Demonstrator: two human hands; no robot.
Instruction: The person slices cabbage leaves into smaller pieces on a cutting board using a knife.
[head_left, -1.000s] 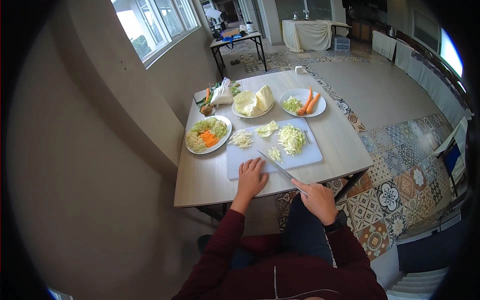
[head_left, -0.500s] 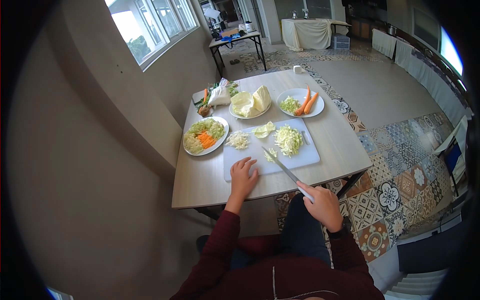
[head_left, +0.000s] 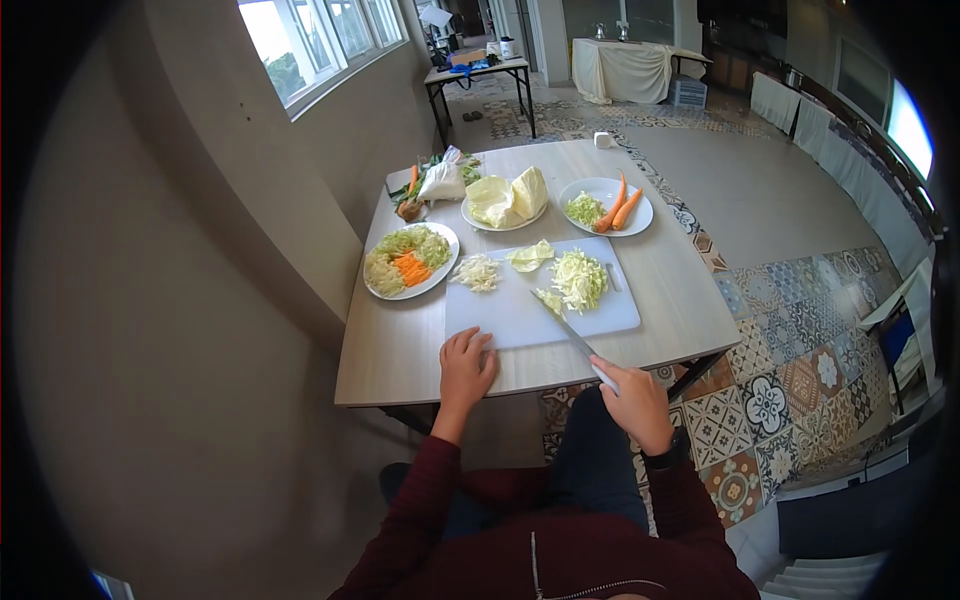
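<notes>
My right hand (head_left: 638,408) is wrapped round the handle of a kitchen knife (head_left: 572,334), its blade slanting over the white cutting board (head_left: 505,320). Beside the blade's tip lie a few cabbage bits (head_left: 552,302), close to a heap of shredded cabbage (head_left: 579,280). My left hand (head_left: 467,368) rests at the board's near left corner, fingers apart and holding nothing. Farther back on the board are a piece of cabbage leaf (head_left: 530,256) and a pile of pale shreds (head_left: 477,273). A small blade-like tool (head_left: 613,277) lies near the right edge.
Left of the board stands a plate (head_left: 447,274) of shredded vegetables, with carrot in the middle. Behind are a plate of cabbage pieces (head_left: 505,195), a plate (head_left: 643,222) with carrots and shreds, and a white bag (head_left: 442,182) among vegetables. A wall (head_left: 250,220) runs along the left.
My left hand has drawn back and left to the board's corner. The knife and the small cabbage bits have shifted slightly toward the shredded heap. The camera view has also shifted a little.
</notes>
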